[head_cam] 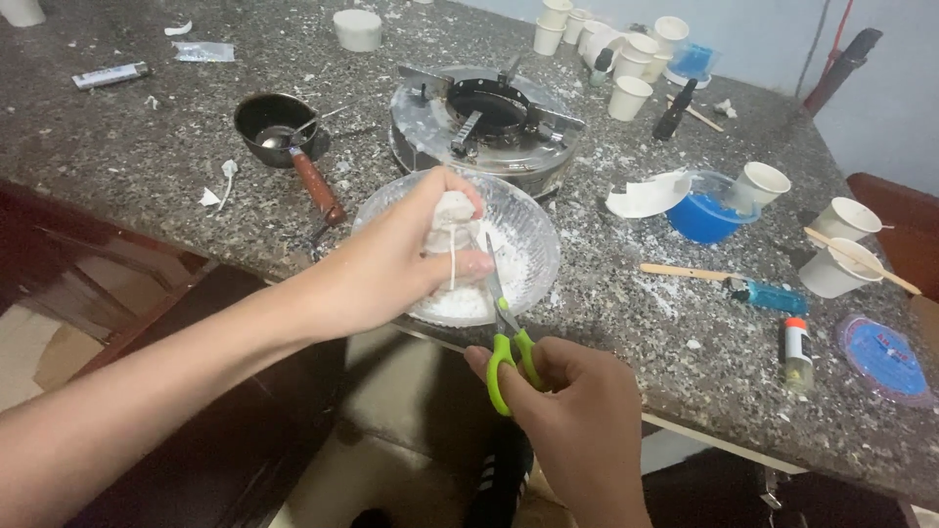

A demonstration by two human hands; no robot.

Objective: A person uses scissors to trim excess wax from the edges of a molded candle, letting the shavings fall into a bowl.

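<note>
- Left hand (391, 256): fingers wrapped around a white lumpy wax block (452, 217), thumb on top, fingertips underneath. A thin white wick string (453, 262) hangs from the block.
- Block sits over the clear glass bowl (533, 227), which holds white crumbs and flakes. Bowl is at the near edge of the speckled grey stone counter (137, 147).
- Right hand (567, 391): fingers curled through the green-handled scissors (504, 328), gripping the loops. Blades point up, nearly closed, tip just beside the wick and the left fingertips.
- Behind the bowl: round metal gas burner (486, 115), dusted with white bits.
- Left of the bowl: small dark saucepan with a brown wooden handle (284, 132), metal spoon inside.
- Right of the bowl: clear plastic cup of blue liquid (711, 210), a torn white paper cup piece just beside it.
- Further right: several white paper cups (843, 264), one with a wooden stick across it; a blue lighter (768, 293) near another wooden stick.
- Far edge: cluster of more white paper cups.
- White wax crumbs scattered across the counter.
</note>
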